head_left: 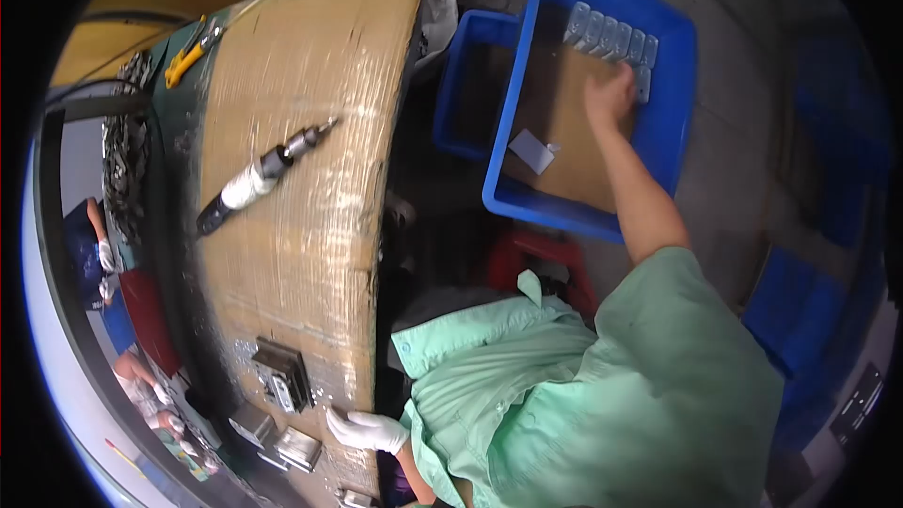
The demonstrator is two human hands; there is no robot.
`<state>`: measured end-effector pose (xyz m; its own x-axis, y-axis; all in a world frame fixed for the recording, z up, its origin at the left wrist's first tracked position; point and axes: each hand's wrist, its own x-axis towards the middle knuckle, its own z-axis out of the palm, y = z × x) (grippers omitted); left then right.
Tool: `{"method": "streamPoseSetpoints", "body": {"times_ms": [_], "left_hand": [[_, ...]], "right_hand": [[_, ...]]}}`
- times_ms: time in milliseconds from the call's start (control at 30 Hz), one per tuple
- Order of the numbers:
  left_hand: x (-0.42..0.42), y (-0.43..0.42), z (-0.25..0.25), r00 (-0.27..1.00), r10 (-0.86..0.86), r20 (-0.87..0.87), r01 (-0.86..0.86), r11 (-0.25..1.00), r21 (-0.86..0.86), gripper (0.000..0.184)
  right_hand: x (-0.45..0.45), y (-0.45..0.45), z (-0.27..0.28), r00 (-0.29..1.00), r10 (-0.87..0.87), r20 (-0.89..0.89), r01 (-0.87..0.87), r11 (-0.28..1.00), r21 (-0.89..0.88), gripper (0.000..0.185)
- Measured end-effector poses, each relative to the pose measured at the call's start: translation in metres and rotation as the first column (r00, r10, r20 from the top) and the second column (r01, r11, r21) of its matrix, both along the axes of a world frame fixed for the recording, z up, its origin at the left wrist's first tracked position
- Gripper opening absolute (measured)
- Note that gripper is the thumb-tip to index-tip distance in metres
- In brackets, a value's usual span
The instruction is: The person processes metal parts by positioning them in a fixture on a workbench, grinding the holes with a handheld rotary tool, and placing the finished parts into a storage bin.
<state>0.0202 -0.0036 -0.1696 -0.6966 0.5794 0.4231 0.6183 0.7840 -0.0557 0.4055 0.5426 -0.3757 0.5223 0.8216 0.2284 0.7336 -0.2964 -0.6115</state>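
My right hand (611,94), bare, reaches into a large blue bin (687,122). Its curled fingers meet a small silvery metal part (643,85) at the bin's far side, and they partly hide how it is gripped. Beside it stands a row of several similar metal parts (609,36). A small white card (532,150) lies on the brown sheet (574,122) lining the bin. My left hand (367,430), in a white glove, rests over the bench edge with fingers stretched out, holding nothing visible. Close to it are a dark metal fixture (280,376) and a silvery block (298,449).
A power screwdriver (268,176) lies across the plastic-wrapped bench (301,273). Yellow-handled tool (188,61) sits at the bench's back edge. A smaller blue bin (451,85) and a red stool (536,259) stand beside the bench. Other people's gloved hands (106,259) show at far left.
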Motion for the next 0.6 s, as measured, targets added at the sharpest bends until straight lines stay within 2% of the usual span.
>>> {"method": "streamPoseSetpoints", "body": {"times_ms": [33, 100, 200, 267, 300, 333, 367, 400, 467, 500, 533, 600], "left_hand": [[-0.001, -0.002, -0.002, 1.000, -0.003, -0.025, 0.003, 1.000, -0.003, 0.045], [-0.002, -0.002, 0.000, 1.000, 0.020, -0.021, -0.021, 0.999, -0.034, 0.048], [-0.007, -0.008, -0.004, 1.000, 0.021, -0.017, -0.022, 0.998, -0.052, 0.051], [-0.004, -0.006, -0.003, 0.998, 0.065, -0.009, -0.065, 0.997, -0.050, 0.043], [-0.003, -0.005, -0.003, 0.997, 0.079, 0.008, -0.078, 0.997, -0.029, 0.039], [-0.002, 0.000, -0.006, 0.996, 0.089, 0.018, -0.089, 0.996, -0.015, 0.039], [-0.003, 0.009, -0.008, 0.992, 0.115, 0.048, -0.115, 0.993, -0.008, 0.040], [-0.004, 0.017, -0.009, 0.986, 0.145, 0.085, -0.145, 0.989, -0.002, 0.040], [-0.007, 0.032, -0.003, 0.942, 0.247, 0.229, -0.252, 0.968, -0.006, 0.042], [-0.012, 0.041, 0.000, 0.886, 0.312, 0.342, -0.327, 0.945, -0.017, 0.044], [-0.016, 0.047, 0.006, 0.778, 0.390, 0.493, -0.430, 0.902, -0.037, 0.046], [-0.033, 0.062, 0.021, 0.397, 0.502, 0.768, -0.643, 0.749, -0.157, 0.050]], "right_hand": [[0.025, -0.005, -0.013, 0.986, -0.052, 0.156, 0.074, 0.987, -0.139, 0.082], [0.054, -0.008, -0.036, 0.968, -0.240, 0.079, 0.252, 0.895, -0.368, 0.084], [0.081, -0.006, -0.077, 0.940, -0.324, 0.110, 0.339, 0.837, -0.429, 0.090], [0.097, 0.008, -0.123, 0.910, -0.399, 0.110, 0.408, 0.819, -0.403, 0.091], [0.094, 0.008, -0.119, 0.916, -0.391, 0.090, 0.394, 0.831, -0.392, 0.090], [0.103, 0.011, -0.139, 0.920, -0.381, 0.095, 0.387, 0.840, -0.382, 0.089], [0.113, 0.012, -0.166, 0.907, -0.392, 0.151, 0.420, 0.853, -0.309, 0.095], [0.110, 0.010, -0.176, 0.892, -0.411, 0.187, 0.447, 0.864, -0.233, 0.095], [0.100, 0.006, -0.163, 0.901, -0.418, 0.119, 0.434, 0.872, -0.225, 0.094], [0.097, 0.004, -0.161, 0.906, -0.411, 0.102, 0.424, 0.882, -0.206, 0.093], [0.100, 0.001, -0.168, 0.916, -0.382, 0.123, 0.398, 0.903, -0.163, 0.092], [0.096, 0.003, -0.154, 0.921, -0.359, 0.151, 0.387, 0.886, -0.254, 0.091]]}}
